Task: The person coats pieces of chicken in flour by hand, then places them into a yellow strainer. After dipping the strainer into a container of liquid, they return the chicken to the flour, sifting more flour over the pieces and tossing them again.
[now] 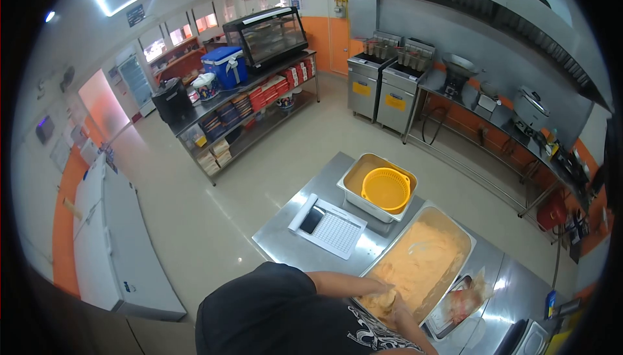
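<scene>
A dark shirt [259,313], its white print unreadable. The left hand [385,289] and right hand [399,307] meet in orange powder [418,251], near end of a pan [444,282]; grip unclear. Working below the rim should limit spills. Ahead-left of them, a gridded sheet [336,228], illegible.

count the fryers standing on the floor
2, side by side: the left fryer, nearer the orange wall, and the right fryer, beside the steel counter; none seem hidden.
</scene>
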Demonstrator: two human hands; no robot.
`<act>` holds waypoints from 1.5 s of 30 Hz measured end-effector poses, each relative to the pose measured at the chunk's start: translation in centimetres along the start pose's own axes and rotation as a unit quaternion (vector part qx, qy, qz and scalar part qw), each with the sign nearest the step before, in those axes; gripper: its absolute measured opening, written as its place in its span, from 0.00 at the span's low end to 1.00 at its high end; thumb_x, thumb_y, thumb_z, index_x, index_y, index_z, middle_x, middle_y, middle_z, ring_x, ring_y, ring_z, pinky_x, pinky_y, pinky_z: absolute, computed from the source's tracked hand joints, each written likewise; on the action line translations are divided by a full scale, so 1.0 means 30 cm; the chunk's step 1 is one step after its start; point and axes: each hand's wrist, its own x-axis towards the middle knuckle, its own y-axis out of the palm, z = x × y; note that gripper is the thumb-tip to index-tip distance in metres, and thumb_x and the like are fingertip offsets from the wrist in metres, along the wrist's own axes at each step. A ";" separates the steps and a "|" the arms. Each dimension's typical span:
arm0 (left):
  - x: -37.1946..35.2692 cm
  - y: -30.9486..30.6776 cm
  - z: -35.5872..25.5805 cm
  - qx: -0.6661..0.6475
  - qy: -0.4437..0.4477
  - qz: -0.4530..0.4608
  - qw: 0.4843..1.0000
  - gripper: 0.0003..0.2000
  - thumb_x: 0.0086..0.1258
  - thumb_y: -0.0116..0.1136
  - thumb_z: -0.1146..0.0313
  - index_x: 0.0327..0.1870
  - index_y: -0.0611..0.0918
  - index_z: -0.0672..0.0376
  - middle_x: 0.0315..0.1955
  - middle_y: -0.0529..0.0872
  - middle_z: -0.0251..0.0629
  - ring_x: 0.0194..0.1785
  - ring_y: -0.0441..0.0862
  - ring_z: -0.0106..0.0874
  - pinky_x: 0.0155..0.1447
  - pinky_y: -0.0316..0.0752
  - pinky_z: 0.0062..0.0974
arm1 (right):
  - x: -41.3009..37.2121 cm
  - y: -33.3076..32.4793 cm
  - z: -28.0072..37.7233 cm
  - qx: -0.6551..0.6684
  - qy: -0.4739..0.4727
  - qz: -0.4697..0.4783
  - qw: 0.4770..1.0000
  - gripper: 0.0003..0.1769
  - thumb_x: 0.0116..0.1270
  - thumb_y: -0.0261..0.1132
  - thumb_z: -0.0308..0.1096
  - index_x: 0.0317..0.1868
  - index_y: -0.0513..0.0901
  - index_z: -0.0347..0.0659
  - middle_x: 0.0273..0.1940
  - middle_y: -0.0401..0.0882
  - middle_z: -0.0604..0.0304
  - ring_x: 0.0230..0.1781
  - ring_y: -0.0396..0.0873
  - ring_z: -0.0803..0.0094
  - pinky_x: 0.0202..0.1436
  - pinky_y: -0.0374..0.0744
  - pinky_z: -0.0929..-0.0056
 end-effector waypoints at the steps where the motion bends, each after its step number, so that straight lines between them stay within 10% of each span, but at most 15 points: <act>1: -0.038 -0.017 -0.018 0.001 0.008 -0.007 1.000 0.15 0.71 0.53 0.61 0.43 0.88 0.61 0.45 0.89 0.54 0.50 0.87 0.48 0.53 0.80 0.49 | 0.070 0.009 -0.035 0.036 -0.040 0.016 0.998 0.32 0.76 0.54 0.61 0.60 0.83 0.41 0.53 0.84 0.52 0.52 0.84 0.55 0.55 0.83 0.58; 6: -0.073 -0.031 -0.076 0.024 0.045 -0.016 0.999 0.15 0.71 0.53 0.60 0.44 0.88 0.61 0.45 0.89 0.54 0.50 0.87 0.48 0.53 0.80 0.49 | 0.222 0.048 -0.052 0.050 -0.096 0.004 0.994 0.30 0.76 0.54 0.59 0.63 0.81 0.43 0.56 0.83 0.53 0.55 0.82 0.56 0.55 0.83 0.60; 11: -0.019 -0.074 -0.040 0.078 0.072 0.021 0.994 0.16 0.70 0.54 0.60 0.44 0.88 0.61 0.45 0.89 0.54 0.50 0.88 0.48 0.53 0.81 0.48 | 0.210 0.003 -0.042 -0.306 -0.145 -0.088 0.937 0.27 0.77 0.53 0.54 0.65 0.79 0.46 0.60 0.81 0.51 0.60 0.80 0.56 0.56 0.82 0.60; 14: 0.075 -0.059 0.011 0.102 0.081 0.075 0.989 0.16 0.70 0.54 0.60 0.44 0.88 0.61 0.45 0.89 0.54 0.50 0.88 0.48 0.52 0.81 0.48 | 0.201 -0.047 -0.020 -0.535 -0.202 -0.060 0.818 0.25 0.78 0.52 0.51 0.67 0.78 0.48 0.63 0.80 0.50 0.64 0.79 0.56 0.57 0.82 0.61; 17: 0.199 0.028 0.075 0.107 0.000 0.104 0.989 0.16 0.69 0.57 0.59 0.49 0.88 0.59 0.49 0.88 0.53 0.55 0.87 0.44 0.58 0.80 0.44 | 0.353 -0.140 0.035 -0.736 -0.393 0.042 0.549 0.23 0.73 0.59 0.44 0.58 0.83 0.35 0.60 0.82 0.41 0.58 0.84 0.51 0.54 0.82 0.57; 20: 0.062 -0.034 0.030 0.005 -0.050 -0.010 0.999 0.19 0.69 0.58 0.56 0.49 0.88 0.60 0.47 0.89 0.52 0.52 0.88 0.44 0.56 0.81 0.43 | 0.307 -0.162 0.205 -0.772 -0.393 0.035 0.498 0.19 0.73 0.58 0.37 0.58 0.84 0.39 0.59 0.80 0.35 0.58 0.83 0.51 0.58 0.80 0.54; 22: -0.053 -0.043 0.020 -0.042 -0.030 -0.083 0.995 0.21 0.67 0.60 0.51 0.46 0.88 0.61 0.43 0.90 0.51 0.49 0.89 0.46 0.54 0.82 0.45 | 0.349 -0.146 0.298 -0.624 -0.295 -0.076 0.720 0.20 0.72 0.58 0.39 0.57 0.83 0.37 0.56 0.81 0.30 0.57 0.83 0.47 0.64 0.78 0.50; 26: -0.064 -0.035 0.014 -0.011 0.022 -0.054 0.998 0.28 0.64 0.62 0.40 0.45 0.89 0.60 0.43 0.90 0.51 0.51 0.88 0.47 0.57 0.80 0.47 | 0.626 -0.174 0.319 -0.375 -0.517 -0.245 0.729 0.35 0.69 0.65 0.47 0.66 0.73 0.27 0.70 0.67 0.29 0.71 0.66 0.33 0.77 0.64 0.47; 27: -0.070 -0.052 0.002 -0.002 0.022 -0.015 1.000 0.30 0.64 0.61 0.38 0.46 0.88 0.60 0.44 0.90 0.51 0.52 0.88 0.47 0.58 0.80 0.47 | 0.549 -0.157 0.354 -0.309 -0.514 -0.117 0.792 0.37 0.71 0.62 0.49 0.73 0.68 0.33 0.76 0.59 0.31 0.76 0.57 0.34 0.80 0.59 0.49; 29: -0.221 -0.235 -0.089 0.004 -0.001 0.026 1.000 0.31 0.66 0.57 0.37 0.48 0.88 0.62 0.46 0.89 0.53 0.52 0.87 0.47 0.58 0.79 0.47 | 0.532 -0.117 0.370 -0.384 -0.446 -0.097 0.803 0.41 0.74 0.57 0.58 0.73 0.69 0.32 0.70 0.69 0.32 0.75 0.63 0.40 0.80 0.59 0.53; 31: 0.034 0.096 0.155 0.074 0.146 -0.075 0.984 0.23 0.75 0.51 0.49 0.50 0.87 0.60 0.48 0.87 0.51 0.52 0.86 0.47 0.58 0.78 0.47 | 0.533 -0.089 0.352 -0.444 -0.444 0.041 0.777 0.33 0.80 0.49 0.55 0.75 0.70 0.44 0.73 0.70 0.41 0.76 0.65 0.48 0.80 0.59 0.56; 33: -0.039 -0.048 0.081 0.113 0.081 -0.045 0.989 0.21 0.75 0.52 0.50 0.45 0.86 0.60 0.47 0.87 0.54 0.51 0.84 0.50 0.55 0.78 0.48 | 0.612 -0.083 0.262 -0.470 -0.559 0.088 0.678 0.35 0.77 0.50 0.62 0.67 0.80 0.44 0.65 0.79 0.42 0.67 0.76 0.51 0.70 0.72 0.56; 36: -0.072 -0.093 0.037 -0.115 -0.021 -0.231 0.966 0.26 0.80 0.44 0.48 0.52 0.81 0.68 0.45 0.85 0.60 0.50 0.84 0.55 0.57 0.77 0.48 | 0.281 -0.053 0.293 -0.506 -0.342 0.172 0.773 0.25 0.77 0.56 0.53 0.59 0.84 0.44 0.47 0.86 0.44 0.47 0.82 0.56 0.57 0.78 0.57; 39: -0.048 -0.134 0.035 -0.086 -0.060 -0.222 0.969 0.29 0.79 0.45 0.47 0.54 0.79 0.70 0.50 0.84 0.64 0.55 0.82 0.55 0.62 0.75 0.48 | 0.424 -0.131 0.162 -0.628 -0.574 0.161 0.500 0.25 0.79 0.50 0.50 0.66 0.78 0.45 0.50 0.84 0.43 0.53 0.81 0.49 0.61 0.76 0.55; 45: -0.023 -0.145 0.032 -0.027 -0.081 -0.021 0.996 0.31 0.80 0.41 0.45 0.63 0.77 0.69 0.59 0.80 0.63 0.65 0.78 0.53 0.70 0.71 0.45 | 0.147 -0.177 0.215 -0.661 -0.290 0.072 0.689 0.27 0.80 0.48 0.49 0.71 0.74 0.47 0.60 0.80 0.39 0.61 0.78 0.45 0.65 0.74 0.53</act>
